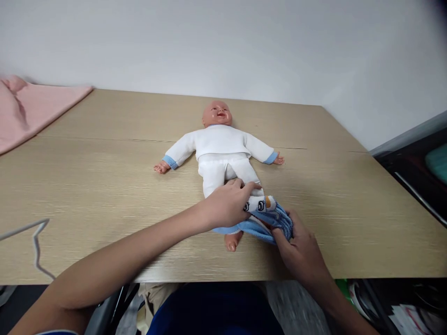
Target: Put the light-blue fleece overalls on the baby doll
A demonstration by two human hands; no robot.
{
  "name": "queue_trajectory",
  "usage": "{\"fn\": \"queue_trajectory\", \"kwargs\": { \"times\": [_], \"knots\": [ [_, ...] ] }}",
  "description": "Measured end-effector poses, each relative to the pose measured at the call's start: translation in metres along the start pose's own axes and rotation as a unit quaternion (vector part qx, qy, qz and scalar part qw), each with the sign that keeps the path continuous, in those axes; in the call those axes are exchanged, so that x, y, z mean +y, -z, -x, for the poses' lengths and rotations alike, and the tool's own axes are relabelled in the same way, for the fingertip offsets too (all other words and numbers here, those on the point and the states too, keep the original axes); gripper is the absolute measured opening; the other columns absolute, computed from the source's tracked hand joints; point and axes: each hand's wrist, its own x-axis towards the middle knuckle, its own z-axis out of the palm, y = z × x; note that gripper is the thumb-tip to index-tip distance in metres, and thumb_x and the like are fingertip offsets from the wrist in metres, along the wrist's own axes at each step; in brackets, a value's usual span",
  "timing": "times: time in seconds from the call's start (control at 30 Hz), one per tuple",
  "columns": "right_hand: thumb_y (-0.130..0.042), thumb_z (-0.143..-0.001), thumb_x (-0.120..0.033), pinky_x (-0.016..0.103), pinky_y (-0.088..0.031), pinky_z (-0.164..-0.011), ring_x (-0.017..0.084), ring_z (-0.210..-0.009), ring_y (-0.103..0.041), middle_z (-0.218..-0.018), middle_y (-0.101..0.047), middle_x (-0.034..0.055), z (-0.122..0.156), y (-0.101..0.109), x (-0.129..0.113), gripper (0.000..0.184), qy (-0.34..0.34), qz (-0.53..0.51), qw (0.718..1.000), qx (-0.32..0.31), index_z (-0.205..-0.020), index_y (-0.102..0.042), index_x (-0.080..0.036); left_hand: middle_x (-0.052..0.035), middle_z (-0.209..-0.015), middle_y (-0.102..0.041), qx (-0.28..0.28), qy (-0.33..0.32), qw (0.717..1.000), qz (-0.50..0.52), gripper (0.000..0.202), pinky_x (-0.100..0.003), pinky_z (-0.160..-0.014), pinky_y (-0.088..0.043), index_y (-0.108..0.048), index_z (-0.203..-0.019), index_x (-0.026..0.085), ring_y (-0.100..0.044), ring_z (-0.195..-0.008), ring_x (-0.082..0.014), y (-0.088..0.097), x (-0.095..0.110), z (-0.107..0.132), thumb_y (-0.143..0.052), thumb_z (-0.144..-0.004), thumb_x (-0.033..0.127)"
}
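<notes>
A baby doll (220,114) lies on its back, its head toward the wall and its arms spread. It wears a white top (220,139) with blue cuffs and white trousers (213,179). My left hand (228,204) is closed on the trouser leg at the lower part of the doll's leg on the right. In my right hand (302,249) is a bunched blue garment (282,223), gathered around that leg's lower end; what the gathered folds cover is hidden. One bare doll foot (233,241) shows below the blue cloth.
The wooden table (104,186) has a pink cloth (42,107) at its far left. A bent pale wire or cable (37,242) lies near the front left edge. A wall stands behind, and a dark object (419,172) is beside the table's right edge.
</notes>
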Motion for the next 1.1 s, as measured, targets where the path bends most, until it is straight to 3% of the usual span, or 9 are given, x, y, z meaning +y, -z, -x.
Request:
{"fn": "queue_trajectory", "kwargs": {
  "times": [0.1,0.2,0.3,0.4,0.53,0.8,0.9,1.0,1.1],
  "knots": [
    [-0.065,-0.094,-0.048,0.044,-0.058,-0.087,0.032,-0.094,-0.073,-0.103,-0.078,0.0067,0.007,-0.008,0.009,0.033,-0.010,-0.079,0.997,-0.003,-0.118,-0.066,-0.025,-0.0221,-0.141,-0.064,0.004,0.011,1.000,0.007,0.084,-0.055,-0.118,-0.055,-0.043,-0.173,0.015,-0.064,-0.139,-0.0415,-0.003,-0.001,-0.001,-0.075,-0.095,0.020],
    [-0.070,-0.098,-0.049,0.041,-0.060,-0.091,0.030,-0.100,-0.073,-0.107,-0.076,0.0057,0.010,-0.017,0.017,0.033,-0.028,-0.187,0.982,0.004,-0.119,-0.061,-0.026,-0.0212,-0.147,-0.063,0.003,0.002,0.996,0.094,0.086,-0.054,-0.120,-0.055,-0.044,-0.171,0.018,-0.066,-0.141,-0.0400,0.000,-0.005,-0.004,-0.076,-0.092,0.020],
    [-0.073,-0.100,-0.045,0.038,-0.060,-0.090,0.027,-0.100,-0.072,-0.106,-0.075,0.0043,0.008,-0.026,0.018,0.033,-0.040,-0.263,0.963,0.044,-0.120,-0.055,-0.027,-0.0165,-0.146,-0.069,-0.017,-0.019,0.975,0.221,0.083,-0.052,-0.120,-0.055,-0.048,-0.164,0.021,-0.068,-0.139,-0.0360,0.007,-0.011,-0.007,-0.076,-0.086,0.017],
    [-0.075,-0.098,-0.045,0.036,-0.061,-0.087,0.025,-0.095,-0.072,-0.102,-0.074,0.0032,0.004,-0.030,0.012,0.035,-0.034,-0.293,0.954,0.050,-0.120,-0.054,-0.027,-0.0131,-0.135,-0.074,-0.036,-0.012,0.945,0.325,0.084,-0.049,-0.109,-0.060,-0.049,-0.163,0.022,-0.072,-0.127,-0.0329,0.012,-0.017,-0.010,-0.077,-0.083,0.016],
    [-0.076,-0.098,-0.048,0.034,-0.060,-0.081,0.024,-0.089,-0.071,-0.097,-0.075,0.0026,0.002,-0.032,0.009,0.034,-0.013,-0.285,0.958,0.034,-0.118,-0.059,-0.026,-0.0131,-0.137,-0.072,-0.032,-0.019,0.914,0.404,0.091,-0.045,-0.102,-0.062,-0.052,-0.164,0.021,-0.073,-0.123,-0.0300,0.014,-0.021,-0.010,-0.071,-0.075,0.007],
    [-0.080,-0.104,-0.046,0.030,-0.059,-0.079,0.020,-0.089,-0.070,-0.101,-0.071,-0.0004,0.011,-0.045,0.032,0.033,0.074,-0.280,0.957,-0.005,-0.123,-0.057,-0.030,-0.0127,-0.142,-0.073,-0.018,-0.011,0.904,0.427,0.088,-0.051,-0.116,-0.059,-0.062,-0.156,0.024,-0.062,-0.148,-0.0363,0.022,-0.013,-0.008,-0.070,-0.071,0.004],
    [-0.081,-0.104,-0.044,0.032,-0.056,-0.080,0.020,-0.089,-0.068,-0.101,-0.069,-0.0007,0.003,-0.038,0.038,0.031,0.118,-0.217,0.969,0.014,-0.122,-0.059,-0.031,-0.0120,-0.136,-0.074,-0.032,-0.027,0.899,0.437,0.089,-0.049,-0.113,-0.060,-0.059,-0.158,0.023,-0.067,-0.140,-0.0350,0.021,-0.016,-0.008,-0.070,-0.071,0.005],
    [-0.083,-0.103,-0.039,0.037,-0.055,-0.096,0.024,-0.109,-0.068,-0.119,-0.068,0.0031,-0.016,-0.024,0.036,0.025,0.188,-0.159,0.969,0.032,-0.119,-0.065,-0.031,-0.0113,-0.132,-0.074,-0.071,-0.060,0.903,0.420,0.091,-0.051,-0.110,-0.060,-0.053,-0.163,0.022,-0.073,-0.128,-0.0339,0.020,-0.023,-0.007,-0.072,-0.075,0.009],
    [-0.082,-0.103,-0.031,0.039,-0.055,-0.102,0.026,-0.120,-0.067,-0.130,-0.067,0.0045,-0.035,-0.010,0.030,0.021,0.243,-0.148,0.958,0.029,-0.118,-0.068,-0.031,-0.0141,-0.143,-0.072,-0.066,-0.087,0.921,0.373,0.087,-0.053,-0.113,-0.057,-0.054,-0.159,0.021,-0.068,-0.136,-0.0361,0.023,-0.029,-0.005,-0.078,-0.076,0.011]
  ]
}}
